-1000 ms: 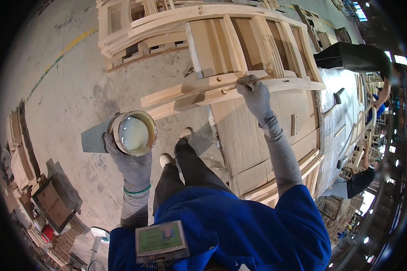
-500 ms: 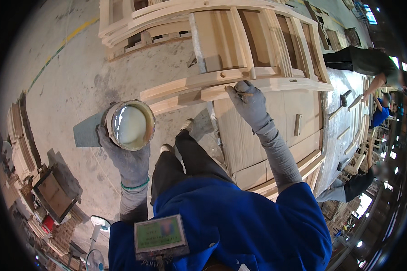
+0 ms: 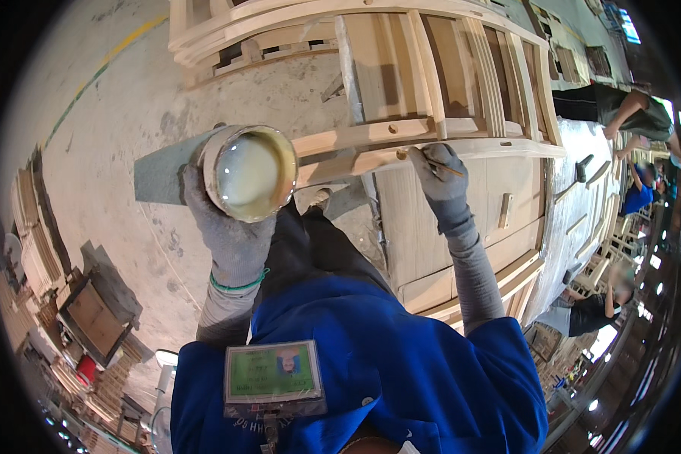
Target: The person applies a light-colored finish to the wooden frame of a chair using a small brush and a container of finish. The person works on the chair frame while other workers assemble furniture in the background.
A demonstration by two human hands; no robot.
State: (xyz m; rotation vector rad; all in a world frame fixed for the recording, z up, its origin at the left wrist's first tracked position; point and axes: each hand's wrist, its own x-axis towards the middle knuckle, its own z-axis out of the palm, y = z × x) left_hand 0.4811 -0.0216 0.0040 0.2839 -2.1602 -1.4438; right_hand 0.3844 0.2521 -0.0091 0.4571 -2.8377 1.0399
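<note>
Workshop floor (image 3: 113,113) | left hand (image 3: 231,227) raised gripping tub (image 3: 251,172) | right hand (image 3: 440,175) brushing frame (image 3: 371,140)

Green rectangular badge card (image 3: 274,377) in clear sleeve, on blue jacket (image 3: 401,378)

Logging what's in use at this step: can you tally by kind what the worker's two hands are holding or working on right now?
Gloved hands: 2 (left hand, right hand)
Round tubs of pale liquid: 1 (tub, in the left hand)
Thin brushes or sticks: 1 (brush, in the right hand's fingers; kind unclear)
Bare wooden frames worked on: 1 (frame)
Total: 5
</note>
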